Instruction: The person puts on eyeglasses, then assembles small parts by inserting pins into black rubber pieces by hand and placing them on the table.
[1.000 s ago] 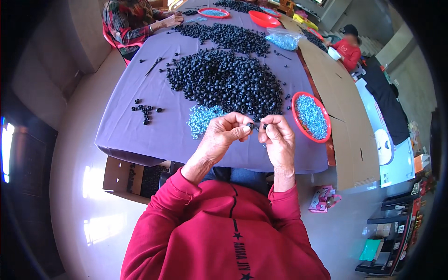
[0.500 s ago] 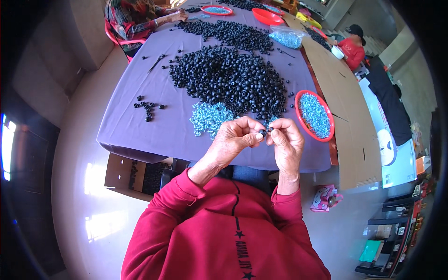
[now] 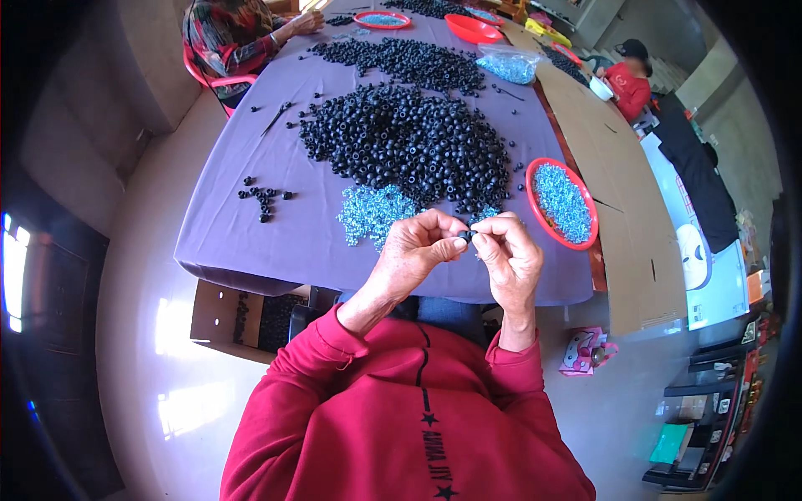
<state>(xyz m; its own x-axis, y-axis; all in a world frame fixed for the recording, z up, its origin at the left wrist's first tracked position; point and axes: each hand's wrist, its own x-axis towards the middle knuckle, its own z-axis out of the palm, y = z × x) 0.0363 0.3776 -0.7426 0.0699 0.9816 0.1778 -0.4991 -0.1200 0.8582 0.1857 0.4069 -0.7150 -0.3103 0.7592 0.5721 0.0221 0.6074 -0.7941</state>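
Note:
My left hand [image 3: 416, 249] pinches a round black bead [image 3: 464, 236] between thumb and forefinger, over the near edge of the table. Right up against it, my right hand [image 3: 511, 255] is closed in a pinch on a small dark piece that meets the bead; my fingertips mostly cover it. Just beyond my hands lies a big heap of black beads [image 3: 409, 142]. A patch of small light-blue clear pieces [image 3: 376, 213] spreads at the heap's near left side. More such blue pieces fill a red plate [image 3: 592, 203] to my right.
A purple cloth [image 3: 225, 219] covers the table. Several loose black beads [image 3: 265, 200] and dark scissors [image 3: 276, 118] lie at left. Farther back are another black bead heap [image 3: 401, 63] and a clear bag of blue pieces [image 3: 510, 65]. Two other people sit along the far sides.
My right fingertips have come in to the left, so the dark piece and the black bead now touch. The person at far left has lifted a hand off the table.

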